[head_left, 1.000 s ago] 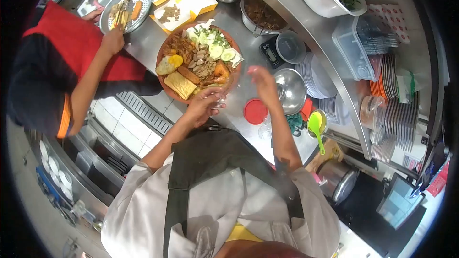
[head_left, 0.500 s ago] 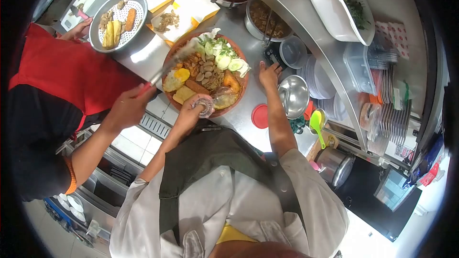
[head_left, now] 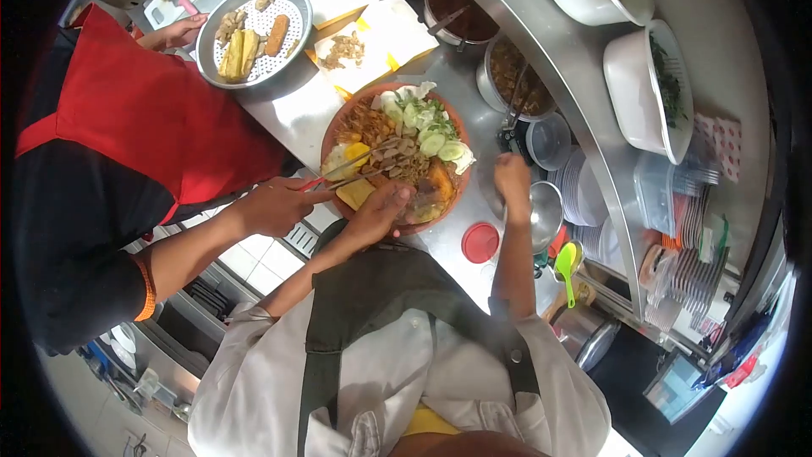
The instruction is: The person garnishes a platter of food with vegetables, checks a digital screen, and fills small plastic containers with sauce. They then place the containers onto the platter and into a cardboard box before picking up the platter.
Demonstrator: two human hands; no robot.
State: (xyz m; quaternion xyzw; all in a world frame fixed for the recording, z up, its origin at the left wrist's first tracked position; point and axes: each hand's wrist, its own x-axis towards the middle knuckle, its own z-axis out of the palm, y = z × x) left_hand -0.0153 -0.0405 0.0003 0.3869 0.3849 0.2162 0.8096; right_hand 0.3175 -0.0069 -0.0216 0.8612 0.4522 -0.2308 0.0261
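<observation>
A round terracotta platter holds fried egg, sliced meat, chicken, cucumber and greens. My left hand is closed at its near edge, around a clear plastic cup that the fingers mostly hide. My right hand makes a fist above the counter, beside a metal bowl and just below a black item near the pot. Whatever that fist may hold is hidden. From the left, a co-worker's hand holds tongs over the platter's food.
The co-worker's other hand holds a perforated metal tray of food. Open takeaway boxes lie behind the platter. Pots, including a stew pot, line the shelf side. A red lid and lime-green spoon are right; stacked plates stand beyond.
The co-worker's tongs have come down to the middle of the platter. My left hand has turned, hiding most of the cup. My right hand has closed from spread fingers. The view has shifted.
</observation>
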